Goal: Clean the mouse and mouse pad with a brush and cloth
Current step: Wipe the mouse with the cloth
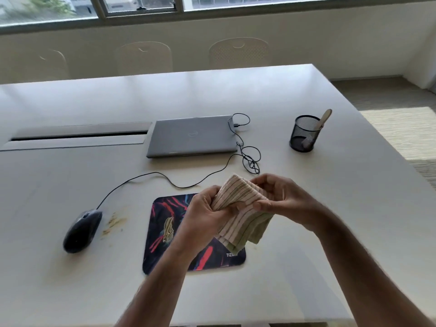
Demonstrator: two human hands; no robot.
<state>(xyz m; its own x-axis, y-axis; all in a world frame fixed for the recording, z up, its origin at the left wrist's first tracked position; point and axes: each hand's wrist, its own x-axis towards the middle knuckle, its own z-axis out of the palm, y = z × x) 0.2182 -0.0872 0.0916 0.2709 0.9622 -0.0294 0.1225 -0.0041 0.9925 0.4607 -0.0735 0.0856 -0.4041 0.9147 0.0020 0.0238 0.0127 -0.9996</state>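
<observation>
Striped beige-and-green folded cloth (240, 208) gripped between left hand (207, 213) and right hand (280, 199) above patterned dark mouse pad (165, 232) near white table's (306, 244) front edge — black corded mouse (81, 231) laid toward left edge, crumbs (111, 223) beside it — wooden-handled brush (318, 127) stood in black mesh cup (304, 133) toward right edge

Big white table (306, 220) under and all around both hands, glossy enough to catch pale streaks of daylight. Had a long grey cable hatch (77, 135) sunk into the top, well beyond the left hand. Three off-white chairs (238, 53) tucked in on the far side, straight ahead of the hands, pretty much blending into the cream wall (330, 43) behind. Above that, a strip of windows (141, 5) with grey frames, blurry greenery and buildings outside. Off past the right hand, greyish carpet floor (387, 95) with a bright sunlit patch (405, 135) on it. Looked like daytime, plenty of natural light.
</observation>
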